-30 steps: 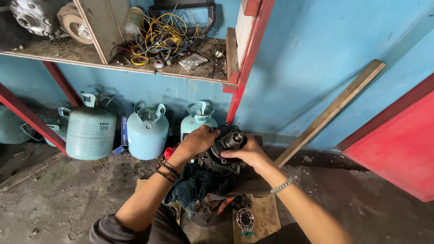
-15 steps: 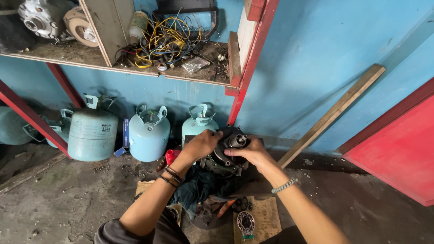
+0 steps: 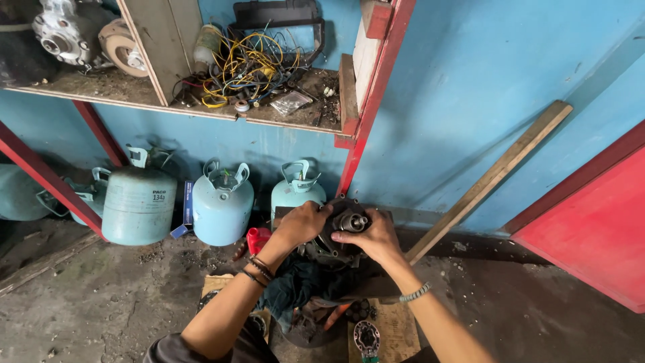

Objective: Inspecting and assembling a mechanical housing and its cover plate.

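A dark metal compressor-like part [image 3: 344,228] with a shiny round hub on top stands on a dark teal rag [image 3: 299,286] near the floor. My left hand [image 3: 302,223] grips its left side, fingers over the rim. The right side is held by my right hand [image 3: 371,236], its fingers lying just below the shiny hub. Dark bracelets circle my left wrist and a beaded band my right wrist. The part's lower body is hidden by my hands and the rag.
Pale blue gas cylinders [image 3: 222,205] stand along the blue wall under a wooden shelf [image 3: 175,101] with tangled wires and metal parts. A red post [image 3: 368,107] rises behind the part. A wooden plank [image 3: 494,178] leans right. A round metal piece [image 3: 367,336] lies on cardboard.
Both hands have stayed on the part, with my fingers shifting slightly around the hub. The view has tilted a little, sliding the scene.
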